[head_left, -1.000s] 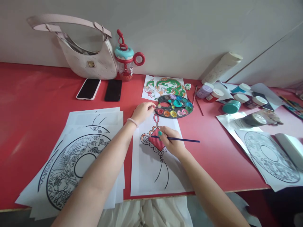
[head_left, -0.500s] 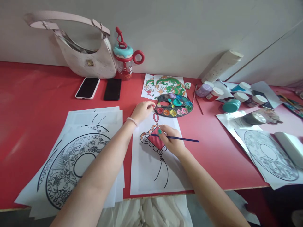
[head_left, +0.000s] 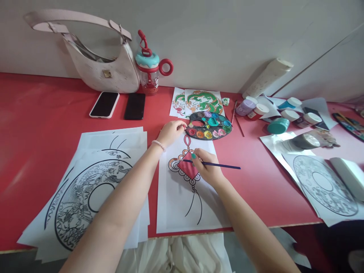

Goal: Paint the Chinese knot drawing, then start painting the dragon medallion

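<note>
Our right hand (head_left: 209,167) has its fingers clamped on a blue brush (head_left: 222,165), tip at the red diamond (head_left: 189,170) on the drawing (head_left: 180,189) before us. Our left hand (head_left: 171,133) curls by the palette (head_left: 202,138); whether it grips, we cannot tell. Light strokes should keep edges clean.

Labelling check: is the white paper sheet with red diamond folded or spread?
Spread: sheet lies flat on the red table, no fold visible.

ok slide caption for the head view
Right hand holding a blue paintbrush over a partly coloured drawing, left hand beside the palette.
</note>
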Available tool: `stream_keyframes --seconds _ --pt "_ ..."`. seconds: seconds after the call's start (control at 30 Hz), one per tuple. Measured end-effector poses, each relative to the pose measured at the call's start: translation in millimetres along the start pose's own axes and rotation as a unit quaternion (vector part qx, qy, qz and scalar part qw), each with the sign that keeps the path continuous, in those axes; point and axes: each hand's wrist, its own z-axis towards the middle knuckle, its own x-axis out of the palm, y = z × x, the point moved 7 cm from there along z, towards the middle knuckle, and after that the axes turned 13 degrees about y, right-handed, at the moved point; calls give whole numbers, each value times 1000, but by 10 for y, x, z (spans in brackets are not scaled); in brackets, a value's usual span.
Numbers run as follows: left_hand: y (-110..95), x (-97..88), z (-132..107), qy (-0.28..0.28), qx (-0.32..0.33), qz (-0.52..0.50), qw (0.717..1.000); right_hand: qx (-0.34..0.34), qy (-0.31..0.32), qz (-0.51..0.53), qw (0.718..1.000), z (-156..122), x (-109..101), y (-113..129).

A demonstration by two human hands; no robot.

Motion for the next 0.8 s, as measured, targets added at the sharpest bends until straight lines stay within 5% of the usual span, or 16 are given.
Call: stream_keyframes --seconds 0.2,0.8 --pt "5 0 -2 2 -4 -6 1000 28 -35 -17 999 -19 -87 -6" --pt "2 0 5 2 -1 -2 1000 5 -13 14 1000 -19 -36 -16"
